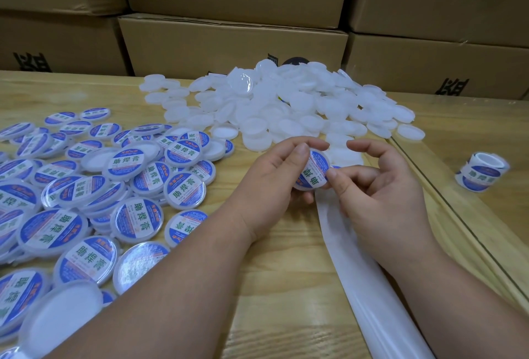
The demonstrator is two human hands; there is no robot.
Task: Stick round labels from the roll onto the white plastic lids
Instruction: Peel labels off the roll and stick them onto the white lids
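Observation:
My left hand [274, 178] grips a white plastic lid [313, 171] upright between thumb and fingers; a round blue-and-white label covers its face. My right hand [378, 187] has its thumb tip pressing on the label's right edge, its other fingers loosely curled. A heap of bare white lids [286, 106] lies behind the hands. Several labelled lids [94, 187] are spread over the table's left side. The roll of labels [482, 172] stands at the right. An empty strip of backing paper [369, 281] runs from under my hands toward the front edge.
The work surface is a wooden table [286, 272] under a glass sheet whose seam [458, 215] runs diagonally at the right. Stacked cardboard boxes [234, 41] form a wall along the table's back edge.

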